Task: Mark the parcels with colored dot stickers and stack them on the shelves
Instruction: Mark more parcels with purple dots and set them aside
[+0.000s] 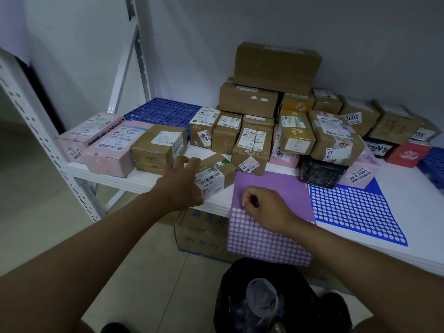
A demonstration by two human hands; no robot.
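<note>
A small brown parcel (217, 173) with a barcode label sits tilted near the shelf's front edge, and my left hand (181, 182) grips its left end. On the purple sticker sheet (269, 188), which overhangs the shelf edge, my right hand (264, 209) pinches with thumb and finger at the top row of dots; whether a sticker is between the fingertips is hidden. A blue sticker sheet (355, 212) lies to the right. Two pink parcels (108, 150) and a brown one (157, 149) stand in a row at the left, purple dots on two of them.
Many brown, yellow, pink and red parcels (274, 66) pile up at the back of the white shelf (408, 195). A blue perforated mat (163, 110) lies at the back left. A white shelf upright (31, 121) stands at left. A black bin bag (269, 299) and a carton (201, 231) sit on the floor below.
</note>
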